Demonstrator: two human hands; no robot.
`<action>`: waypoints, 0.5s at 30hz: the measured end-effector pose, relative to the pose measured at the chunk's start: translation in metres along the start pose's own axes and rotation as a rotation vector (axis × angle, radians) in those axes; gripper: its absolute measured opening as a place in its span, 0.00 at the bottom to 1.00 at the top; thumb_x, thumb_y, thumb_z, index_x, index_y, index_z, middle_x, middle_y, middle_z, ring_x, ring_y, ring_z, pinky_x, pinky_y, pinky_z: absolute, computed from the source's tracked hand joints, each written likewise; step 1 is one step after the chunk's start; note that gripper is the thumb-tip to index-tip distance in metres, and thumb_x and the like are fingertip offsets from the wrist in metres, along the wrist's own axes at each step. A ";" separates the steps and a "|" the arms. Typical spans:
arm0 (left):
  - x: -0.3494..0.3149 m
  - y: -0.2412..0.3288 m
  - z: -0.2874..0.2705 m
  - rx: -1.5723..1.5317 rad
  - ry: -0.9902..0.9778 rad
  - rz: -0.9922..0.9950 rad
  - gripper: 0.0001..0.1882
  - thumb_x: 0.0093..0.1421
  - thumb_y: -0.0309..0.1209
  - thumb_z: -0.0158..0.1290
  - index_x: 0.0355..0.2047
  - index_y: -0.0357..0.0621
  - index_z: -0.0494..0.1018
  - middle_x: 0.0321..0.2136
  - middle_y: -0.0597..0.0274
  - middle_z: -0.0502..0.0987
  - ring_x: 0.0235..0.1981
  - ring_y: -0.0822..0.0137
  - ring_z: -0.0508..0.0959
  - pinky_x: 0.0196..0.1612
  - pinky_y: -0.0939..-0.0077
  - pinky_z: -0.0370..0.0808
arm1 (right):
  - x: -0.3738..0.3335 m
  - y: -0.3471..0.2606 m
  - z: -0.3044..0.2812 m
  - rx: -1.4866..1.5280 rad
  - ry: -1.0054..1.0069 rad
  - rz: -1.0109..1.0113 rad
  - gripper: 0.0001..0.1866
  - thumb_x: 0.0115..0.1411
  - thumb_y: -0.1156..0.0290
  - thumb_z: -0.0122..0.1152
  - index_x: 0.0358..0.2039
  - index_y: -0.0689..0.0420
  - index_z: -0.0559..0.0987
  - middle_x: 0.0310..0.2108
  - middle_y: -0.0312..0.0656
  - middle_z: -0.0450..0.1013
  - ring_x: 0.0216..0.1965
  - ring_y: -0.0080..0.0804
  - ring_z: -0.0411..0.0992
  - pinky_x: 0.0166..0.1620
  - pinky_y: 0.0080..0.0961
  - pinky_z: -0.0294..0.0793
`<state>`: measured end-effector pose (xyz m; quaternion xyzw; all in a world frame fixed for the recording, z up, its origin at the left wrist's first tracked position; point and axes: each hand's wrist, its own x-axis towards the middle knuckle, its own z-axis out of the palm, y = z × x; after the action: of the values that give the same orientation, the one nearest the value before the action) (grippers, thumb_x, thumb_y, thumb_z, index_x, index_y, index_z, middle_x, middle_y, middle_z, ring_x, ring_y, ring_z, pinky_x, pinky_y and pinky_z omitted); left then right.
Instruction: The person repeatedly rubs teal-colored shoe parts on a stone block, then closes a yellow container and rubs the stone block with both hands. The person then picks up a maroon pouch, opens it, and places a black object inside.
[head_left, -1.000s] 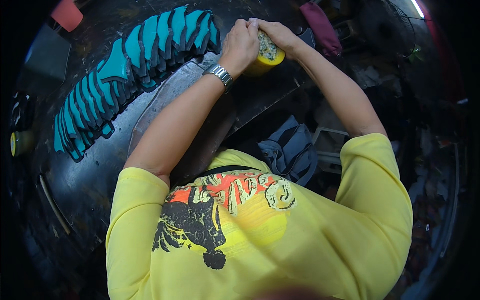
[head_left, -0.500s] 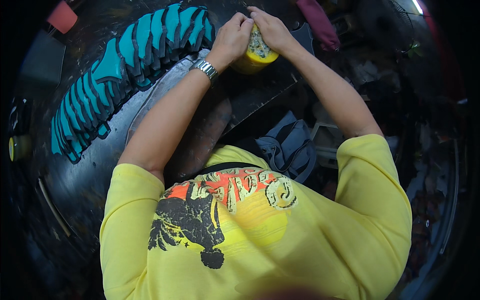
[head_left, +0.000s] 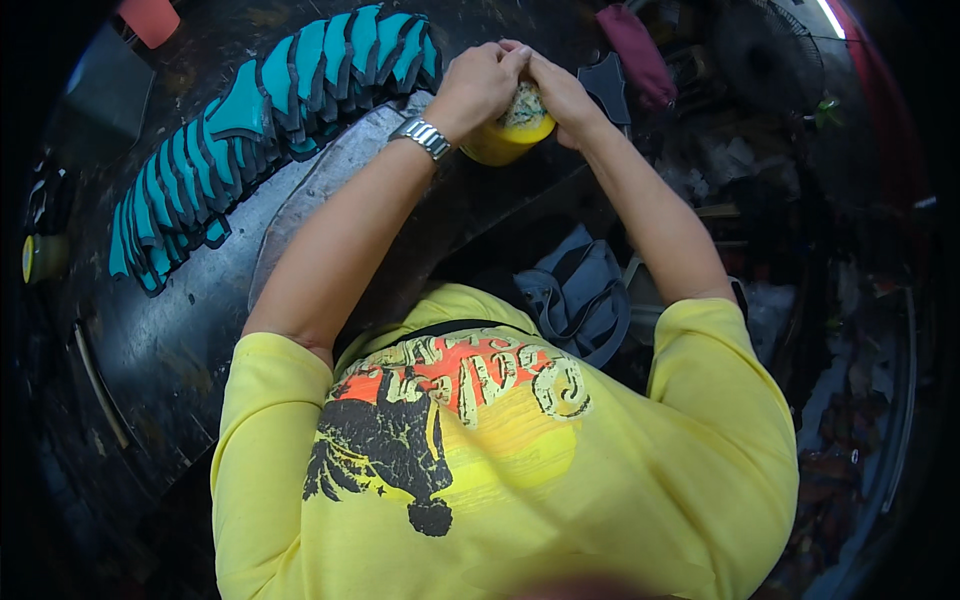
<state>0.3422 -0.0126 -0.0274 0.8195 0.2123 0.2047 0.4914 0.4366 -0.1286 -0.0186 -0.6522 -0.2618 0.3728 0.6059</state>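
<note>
Both hands meet over a yellow round container [head_left: 500, 147] on the dark table, its top crusted in a mottled whitish-grey. My left hand [head_left: 482, 86], with a metal watch at the wrist, curls in from the left with fingers bent. From the other side my right hand [head_left: 562, 98] closes in, its fingertips pressed against the left's. Whatever is between them, if anything, is hidden. Left of the hands runs a long curved row of overlapping teal cut pieces with dark edges [head_left: 240, 108].
A grey sheet [head_left: 290, 215] lies under my left forearm. Beyond my right hand are a dark flat piece [head_left: 604, 88] and a maroon bundle [head_left: 637, 55]. A grey-blue bag [head_left: 575, 295] is below the table edge. A fan [head_left: 765, 50] stands far right, a pink container [head_left: 150, 20] far left.
Both hands have shifted slightly down in the picture, closer to me, and remain together over the yellow container. My right elbow has drawn inward. The view has moved a little.
</note>
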 end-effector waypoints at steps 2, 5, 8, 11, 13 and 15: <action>-0.002 -0.003 0.005 0.015 0.068 0.037 0.23 0.70 0.46 0.46 0.45 0.38 0.78 0.40 0.36 0.81 0.46 0.39 0.80 0.52 0.52 0.74 | 0.005 -0.001 0.000 -0.063 0.008 0.058 0.21 0.72 0.63 0.45 0.61 0.56 0.73 0.52 0.38 0.75 0.53 0.28 0.74 0.55 0.26 0.73; 0.001 -0.010 0.007 0.096 0.032 0.048 0.22 0.73 0.44 0.43 0.53 0.39 0.73 0.45 0.40 0.80 0.48 0.43 0.80 0.52 0.58 0.75 | 0.015 -0.004 0.002 -0.175 -0.015 0.103 0.22 0.72 0.61 0.45 0.60 0.57 0.73 0.53 0.39 0.75 0.52 0.28 0.74 0.55 0.26 0.73; 0.003 -0.013 0.004 0.073 0.048 0.061 0.21 0.73 0.42 0.42 0.54 0.41 0.73 0.46 0.42 0.80 0.49 0.44 0.80 0.52 0.59 0.75 | 0.024 -0.008 0.003 -0.248 0.001 0.223 0.21 0.70 0.62 0.45 0.57 0.58 0.74 0.46 0.43 0.78 0.46 0.32 0.79 0.50 0.30 0.77; 0.003 -0.012 0.004 0.037 0.022 0.040 0.20 0.73 0.42 0.42 0.54 0.42 0.73 0.46 0.44 0.80 0.49 0.47 0.80 0.53 0.61 0.75 | 0.030 -0.012 0.002 -0.342 0.019 0.334 0.21 0.69 0.62 0.45 0.54 0.60 0.75 0.42 0.45 0.80 0.40 0.35 0.81 0.46 0.33 0.80; 0.001 -0.011 0.005 0.062 0.013 0.038 0.20 0.73 0.41 0.41 0.55 0.43 0.73 0.47 0.46 0.81 0.49 0.49 0.81 0.53 0.62 0.75 | 0.033 -0.012 0.002 -0.407 0.020 0.336 0.21 0.68 0.62 0.45 0.53 0.62 0.76 0.40 0.46 0.80 0.39 0.35 0.82 0.45 0.34 0.81; 0.000 -0.010 0.005 0.067 0.015 0.030 0.19 0.73 0.41 0.42 0.55 0.44 0.73 0.47 0.47 0.81 0.49 0.50 0.81 0.52 0.62 0.75 | 0.036 -0.010 0.001 -0.456 0.007 0.311 0.20 0.68 0.63 0.45 0.52 0.63 0.76 0.40 0.47 0.80 0.39 0.35 0.81 0.45 0.35 0.81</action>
<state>0.3434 -0.0119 -0.0389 0.8371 0.2103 0.2110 0.4588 0.4576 -0.0982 -0.0143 -0.8054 -0.2337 0.3904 0.3798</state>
